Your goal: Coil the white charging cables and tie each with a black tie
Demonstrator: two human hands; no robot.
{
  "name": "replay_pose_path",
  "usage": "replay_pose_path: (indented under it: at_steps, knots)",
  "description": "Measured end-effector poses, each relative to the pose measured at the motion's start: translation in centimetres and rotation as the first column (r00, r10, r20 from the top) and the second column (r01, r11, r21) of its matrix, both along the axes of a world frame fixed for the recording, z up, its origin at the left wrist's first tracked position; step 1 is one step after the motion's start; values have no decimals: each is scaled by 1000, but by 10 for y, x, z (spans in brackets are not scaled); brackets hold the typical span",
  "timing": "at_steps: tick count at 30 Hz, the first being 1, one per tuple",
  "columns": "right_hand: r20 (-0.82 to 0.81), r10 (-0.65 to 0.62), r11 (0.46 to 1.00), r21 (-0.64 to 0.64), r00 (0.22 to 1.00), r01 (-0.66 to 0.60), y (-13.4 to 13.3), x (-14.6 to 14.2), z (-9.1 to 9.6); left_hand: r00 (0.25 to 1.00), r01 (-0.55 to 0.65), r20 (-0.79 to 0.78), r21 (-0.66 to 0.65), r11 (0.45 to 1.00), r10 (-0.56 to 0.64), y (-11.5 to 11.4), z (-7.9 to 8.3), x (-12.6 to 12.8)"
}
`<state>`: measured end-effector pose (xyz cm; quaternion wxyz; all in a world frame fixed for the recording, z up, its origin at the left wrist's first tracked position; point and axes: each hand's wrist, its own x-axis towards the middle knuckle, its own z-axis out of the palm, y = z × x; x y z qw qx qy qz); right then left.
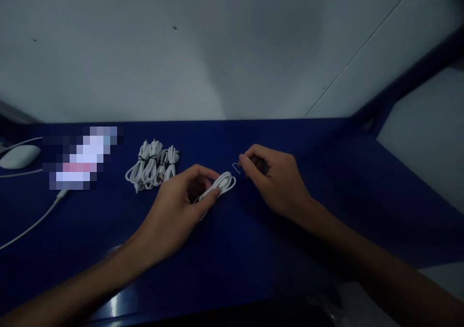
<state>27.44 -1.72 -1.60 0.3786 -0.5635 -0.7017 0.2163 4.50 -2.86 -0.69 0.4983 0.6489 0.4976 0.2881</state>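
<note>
My left hand (184,196) is closed around a coiled white cable (222,184), holding the bundle just above the blue table (253,249). Right of it, my right hand (273,177) pinches the cable's thin loose end (236,167) between thumb and fingertips, close to the coil. Both hands meet near the middle of the table.
A pile of several tied white cable bundles (152,166) lies left of my left hand. Further left are a blurred patch (81,158), a white mouse (20,156) and a white cord (32,223) trailing off the edge. A pale wall (217,51) backs the table.
</note>
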Motion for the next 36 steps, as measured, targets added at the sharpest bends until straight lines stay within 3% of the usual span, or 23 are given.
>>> replay_pose_path:
  at_steps: [5, 12, 15, 20, 27, 36]
  knots:
    - [-215, 95, 989, -88, 972, -117, -4, -1, 2, 949, -31, 309, -91, 995, 58, -1, 3, 4]
    - [-515, 108, 938, -230, 850, -259, -10, -6, 1, 887, -71, 438, -185, 980, 147, 2, 1, 4]
    - [-529, 84, 948, -218, 844, -231, -13, -10, 2, 892, -20, 431, -257, 966, 133, 3, 0, 4]
    - [-534, 131, 941, -199, 835, -275, -17, -16, 4, 891, 19, 445, -237, 971, 92, 1, -1, 5]
    - [-506, 113, 954, -184, 855, -236, -15, -16, -1, 869, 7, 482, -234, 972, 110, 1, 1, 4]
    - [-591, 32, 938, -261, 806, -228, -12, -15, -3, 845, -3, 515, -263, 965, 143, -1, 0, 3]
